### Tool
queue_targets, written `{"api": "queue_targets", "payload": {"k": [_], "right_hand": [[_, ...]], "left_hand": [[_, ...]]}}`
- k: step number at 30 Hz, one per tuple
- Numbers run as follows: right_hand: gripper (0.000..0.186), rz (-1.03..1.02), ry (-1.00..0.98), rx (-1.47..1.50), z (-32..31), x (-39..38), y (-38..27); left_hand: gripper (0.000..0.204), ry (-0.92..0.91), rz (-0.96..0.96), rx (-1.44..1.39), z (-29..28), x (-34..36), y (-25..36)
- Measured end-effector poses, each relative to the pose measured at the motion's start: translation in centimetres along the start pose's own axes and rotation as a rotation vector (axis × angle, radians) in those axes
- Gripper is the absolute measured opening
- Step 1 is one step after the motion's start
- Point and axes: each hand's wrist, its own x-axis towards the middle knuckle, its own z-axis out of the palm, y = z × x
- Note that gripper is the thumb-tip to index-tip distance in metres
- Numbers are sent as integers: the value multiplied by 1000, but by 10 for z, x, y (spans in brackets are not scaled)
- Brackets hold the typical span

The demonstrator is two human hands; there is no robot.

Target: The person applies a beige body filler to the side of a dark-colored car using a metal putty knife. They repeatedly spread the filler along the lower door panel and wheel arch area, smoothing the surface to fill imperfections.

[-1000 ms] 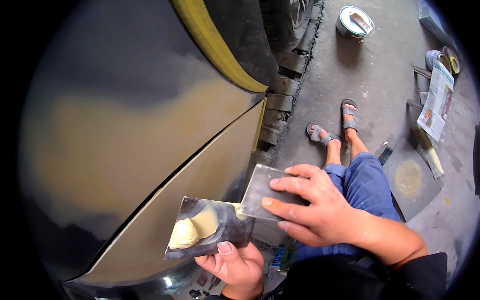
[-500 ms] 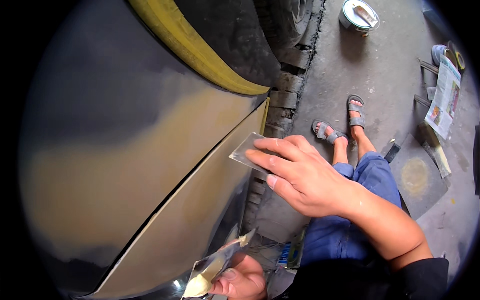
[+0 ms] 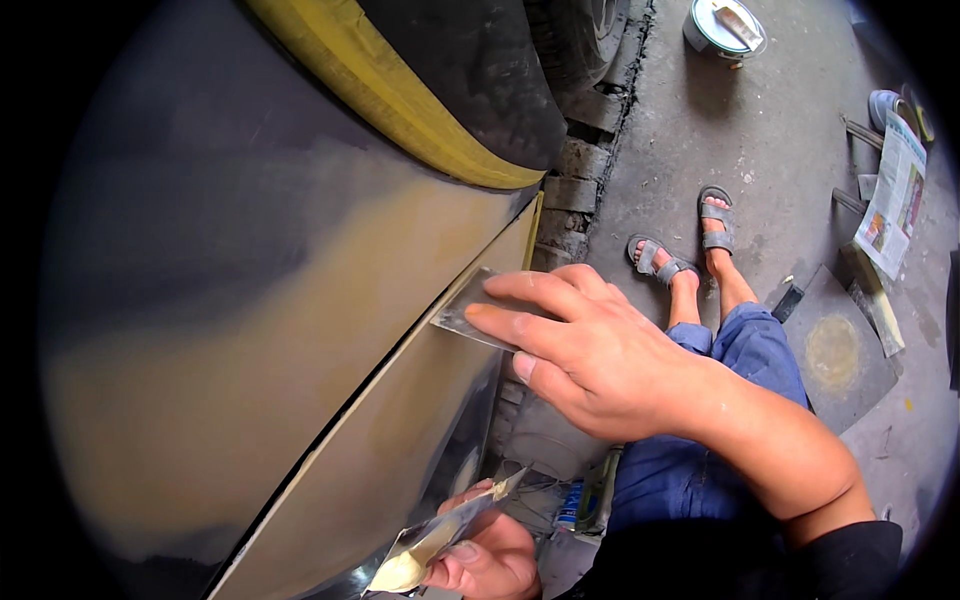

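My right hand (image 3: 615, 355) grips a thin, flat putty spreader (image 3: 463, 308), fingers laid along its face. The spreader's edge lies against or just over the car's lower body panel (image 3: 400, 400), close beside the dark seam. Below it, my left hand (image 3: 495, 560) holds a flat mixing plate (image 3: 437, 533), tilted, with a lump of pale yellow putty (image 3: 400, 573) at its near end and a smear at the far tip. Tan, smoothed filler patches cover the lower panel and the larger grey panel (image 3: 230, 370) across the seam.
Yellow masking (image 3: 400, 95) edges the wheel arch, with a tire (image 3: 580, 45) beyond. A lidded can (image 3: 722, 28) with a brush on top stands on the floor. At right lie newspaper (image 3: 895, 200), tape rolls and a stained board (image 3: 835, 355). My sandaled feet (image 3: 715, 220) stand nearby.
My right hand has moved left with the spreader, bringing it from beside the panel's edge toward the seam. My left hand with the plate has shifted slightly right.
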Motion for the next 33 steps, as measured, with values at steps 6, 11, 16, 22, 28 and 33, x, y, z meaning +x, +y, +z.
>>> {"api": "queue_targets", "payload": {"k": [6,11,16,22,28,33], "right_hand": [[42,11,-32,8,1,3,0],[42,13,-72,4,-5,-1,-2],[41,28,-46,56,-6,-2,0],[45,-85,-292,618,-27,-23,-3],[42,-142,-283,365,-19,-52,12],[47,141,-62,129,-4,-26,3]], "left_hand": [[48,2,-16,-18,0,-1,0],[49,-15,-7,-13,-2,2,3],[53,-13,-37,-76,3,5,1],[55,-6,-189,-141,22,13,13],[54,-31,-117,-120,21,15,14],[54,-54,-85,-128,8,10,10]]}}
